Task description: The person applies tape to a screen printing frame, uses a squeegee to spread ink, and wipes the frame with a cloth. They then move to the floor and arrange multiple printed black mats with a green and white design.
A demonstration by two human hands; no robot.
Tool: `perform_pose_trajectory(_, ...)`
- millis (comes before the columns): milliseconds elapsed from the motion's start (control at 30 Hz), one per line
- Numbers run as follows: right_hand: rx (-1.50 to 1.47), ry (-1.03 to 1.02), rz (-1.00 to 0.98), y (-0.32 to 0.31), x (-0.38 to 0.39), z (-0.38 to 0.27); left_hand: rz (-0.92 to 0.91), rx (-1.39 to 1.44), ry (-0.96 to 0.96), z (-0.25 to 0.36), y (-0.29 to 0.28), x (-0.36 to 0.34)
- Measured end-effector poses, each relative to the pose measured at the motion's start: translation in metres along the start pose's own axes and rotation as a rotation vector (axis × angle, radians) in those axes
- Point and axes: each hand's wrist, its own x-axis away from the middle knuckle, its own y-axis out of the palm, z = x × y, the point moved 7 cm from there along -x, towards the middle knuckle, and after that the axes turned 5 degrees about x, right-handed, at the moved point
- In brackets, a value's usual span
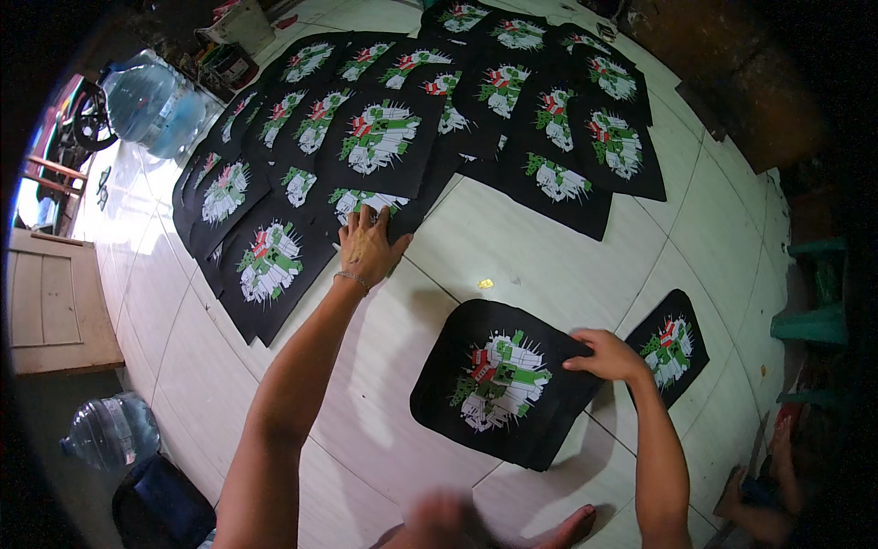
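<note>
Many black panels of cloth-like sheet with a green, white and red print lie overlapping on the floor. My left hand [368, 249] reaches out to the near edge of this spread, its fingers laid apart on a printed panel [370, 199] there. My right hand [607, 355] grips the right edge of a small stack of black printed panels [498, 380] with rounded corners, thumb on top and the other fingers hidden below. The stack is held slightly above the floor, tilted. Just right of my right hand, another printed panel [670, 346] lies apart.
White floor tiles [549, 261] carry a small yellow scrap [486, 284]. At the left are a large water jug [155, 105], a second clear jug [112, 430] and a wooden cabinet door [57, 302]. Green plastic furniture [812, 325] stands right. Another person's bare limbs [777, 476] show at lower right.
</note>
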Motion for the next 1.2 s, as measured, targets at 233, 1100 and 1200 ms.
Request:
perform_pose_trajectory(233,-1.264,0.163,0.457,0.076,0.079,0.013,-0.081,-0.002,0.01,0.01,-0.002,-0.007)
perform_pose_trajectory(1100,-0.993,-0.051,0.662,0.129,0.068,-0.025,-0.004,0.059,0.134,-0.014,0.041,-0.009)
perform_pose_trajectory(1200,-0.901,0.259,0.694,0.143,0.062,-0.007,-0.057,0.203,-0.048,-0.005,0.005,0.01)
